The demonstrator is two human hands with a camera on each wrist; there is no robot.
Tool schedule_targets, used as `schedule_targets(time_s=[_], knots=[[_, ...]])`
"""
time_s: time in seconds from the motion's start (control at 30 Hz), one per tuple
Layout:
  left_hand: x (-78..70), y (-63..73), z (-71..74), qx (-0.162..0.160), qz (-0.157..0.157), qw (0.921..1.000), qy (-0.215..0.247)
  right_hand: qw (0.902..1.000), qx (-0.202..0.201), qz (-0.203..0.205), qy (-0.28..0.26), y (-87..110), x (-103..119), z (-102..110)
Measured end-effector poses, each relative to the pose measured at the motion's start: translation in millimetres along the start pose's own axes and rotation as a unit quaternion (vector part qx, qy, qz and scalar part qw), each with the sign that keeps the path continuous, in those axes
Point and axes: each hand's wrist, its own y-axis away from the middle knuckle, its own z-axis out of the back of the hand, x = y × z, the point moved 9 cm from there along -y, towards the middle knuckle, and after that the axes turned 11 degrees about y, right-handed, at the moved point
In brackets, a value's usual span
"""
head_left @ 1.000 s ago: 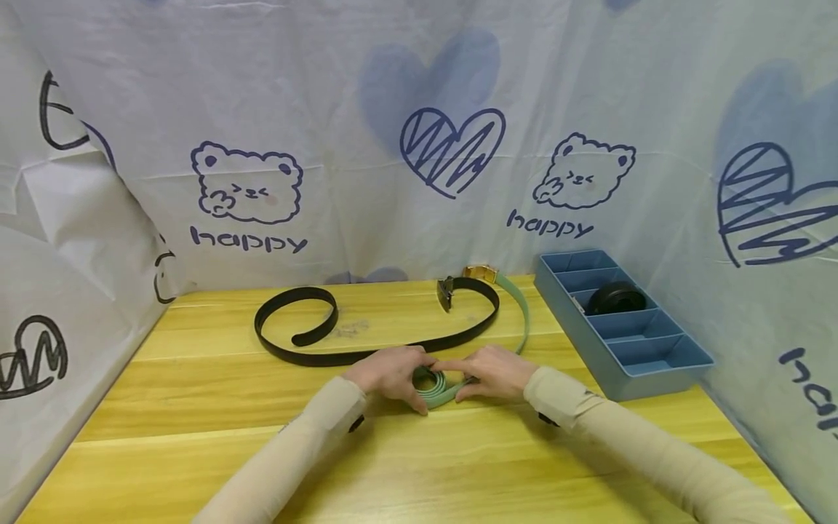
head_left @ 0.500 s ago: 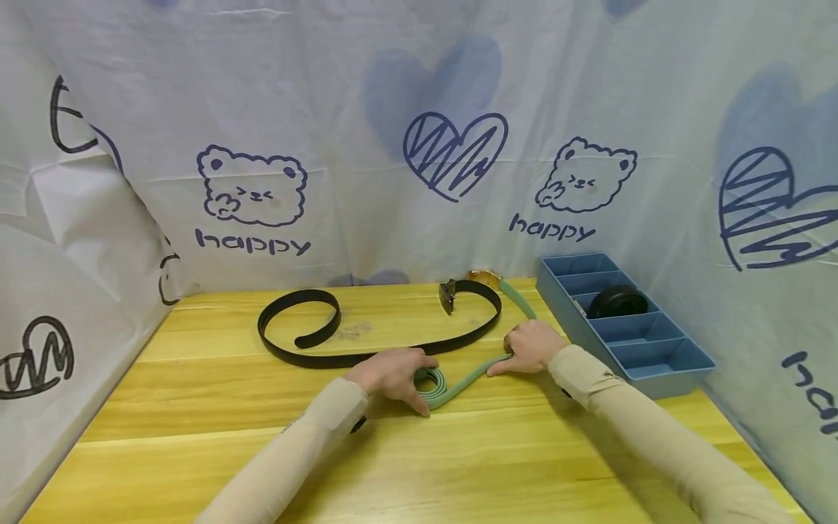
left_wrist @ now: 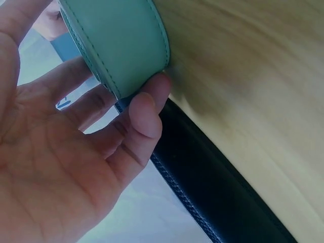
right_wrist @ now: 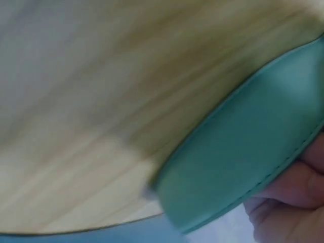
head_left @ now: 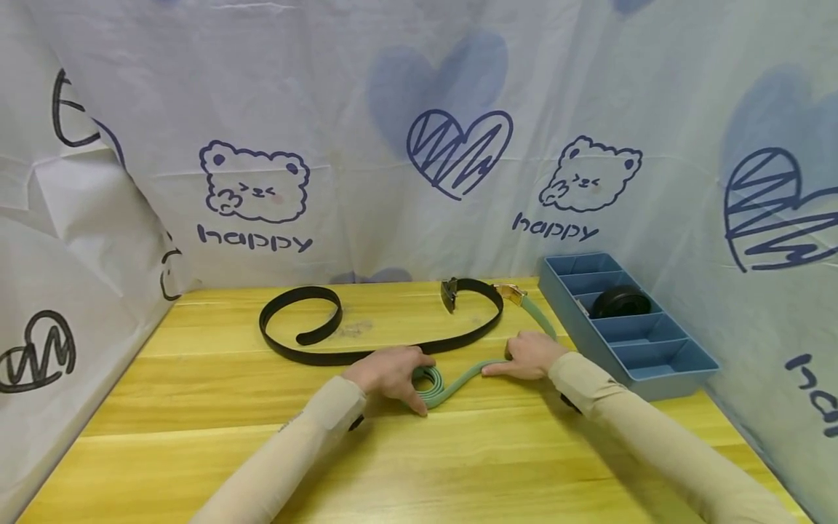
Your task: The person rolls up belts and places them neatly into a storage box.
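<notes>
A green belt point(head_left: 466, 377) stands on edge on the table, its left end rolled into a coil. My left hand point(head_left: 388, 372) holds that coil between thumb and fingers. In the left wrist view the fingers curl against the stitched green belt point(left_wrist: 121, 43), close to a black belt point(left_wrist: 207, 172). Farther right, my right hand point(head_left: 533, 355) grips the unrolled strap, thumb on the near side. The right wrist view shows the green belt point(right_wrist: 243, 136) bending past the fingers point(right_wrist: 293, 185). Beyond that hand the strap runs back to a gold buckle point(head_left: 511, 292).
Behind my hands a black belt point(head_left: 347, 358) lies in an S-curve, its dark buckle point(head_left: 448, 295) at the back. At right stands a blue divided tray point(head_left: 592, 349) with a rolled black belt point(head_left: 620, 301) in one compartment. A printed white cloth point(head_left: 353, 145) hangs behind the table.
My right hand has left the coil and moved right along the green strap, then slightly nearer. The gold buckle has shifted right and nearer. My left hand stays at the coil.
</notes>
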Motion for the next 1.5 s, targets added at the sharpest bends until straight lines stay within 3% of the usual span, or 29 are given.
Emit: schedule_targets(time_s=[0.2,0.4,0.5,0.73,0.9,1.03,1.2,1.5], knots=[[1.4,-1.2,-2.1,0.006,0.008,0.9999,0.005,0.9982,0.029,0.011,-0.051,5.7,9.1,-6.5],[2.1,-1.5,-3.2,0.016,0.013,0.9997,0.012,0.9941,-0.042,0.097,-0.022,9.6,31.1,6.5],[0.4,-1.2,-2.2,0.016,0.016,0.9997,0.014,0.9823,-0.099,0.159,-0.010,13.2,47.7,17.1],[0.3,-1.0,0.8,0.002,0.027,0.9996,-0.001,0.9583,-0.127,0.254,-0.032,25.3,101.5,32.6],[-0.8,-1.0,0.2,0.010,0.015,0.9998,-0.007,0.9300,-0.172,0.325,-0.014,33.6,128.7,38.5],[-3.4,-0.4,-0.6,0.018,-0.005,0.9998,-0.006,0.9193,-0.195,0.342,-0.003,35.6,136.8,40.4],[-8.5,0.8,-4.3,0.032,-0.019,0.9993,-0.003,0.9168,-0.194,0.349,-0.003,37.3,141.1,41.7],[-12.2,5.3,-4.6,0.004,0.033,0.9987,-0.039,0.9219,-0.176,0.345,-0.010,38.1,139.7,39.0]])
